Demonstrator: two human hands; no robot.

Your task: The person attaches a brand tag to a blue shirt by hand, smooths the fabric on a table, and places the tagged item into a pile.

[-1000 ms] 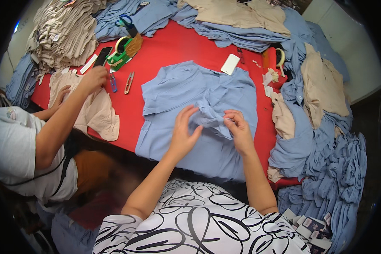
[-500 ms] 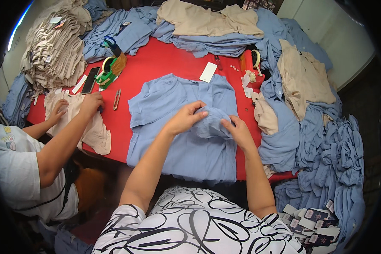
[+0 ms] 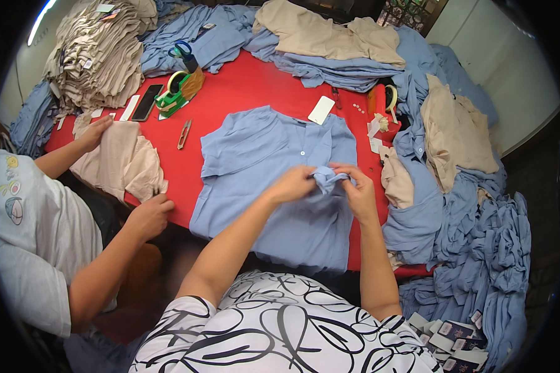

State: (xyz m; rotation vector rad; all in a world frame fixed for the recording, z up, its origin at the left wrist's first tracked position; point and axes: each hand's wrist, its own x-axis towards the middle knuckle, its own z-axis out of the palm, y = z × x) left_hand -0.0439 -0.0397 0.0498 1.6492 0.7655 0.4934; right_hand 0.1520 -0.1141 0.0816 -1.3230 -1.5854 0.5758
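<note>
A light blue shirt [image 3: 249, 161] lies spread on the red table before me, its neckline toward the far side. My left hand [image 3: 294, 184] pinches a bunched fold of the shirt over its right half. On the other side of that fold, my right hand [image 3: 358, 191] grips the same cloth between thumb and fingers. The gathered bit is lifted a little above the rest. A blank white card [image 3: 321, 110] rests at the shirt's collar. One small white button shows on the front placket, just above my left hand.
Left of me a co-worker's hands [image 3: 150, 214] hold a beige garment [image 3: 121, 158]. Thread snips [image 3: 185, 134], a phone [image 3: 147, 102] and a green tape dispenser [image 3: 174, 96] lie beyond. Piles of blue shirts [image 3: 479, 242] and beige garments [image 3: 96, 59] ring the red table [image 3: 255, 81].
Both my hands have drawn closer together, bunching the cloth they held spread before. The co-worker has shifted the beige garment, one hand coming down to its near edge. The view has tilted slightly.
</note>
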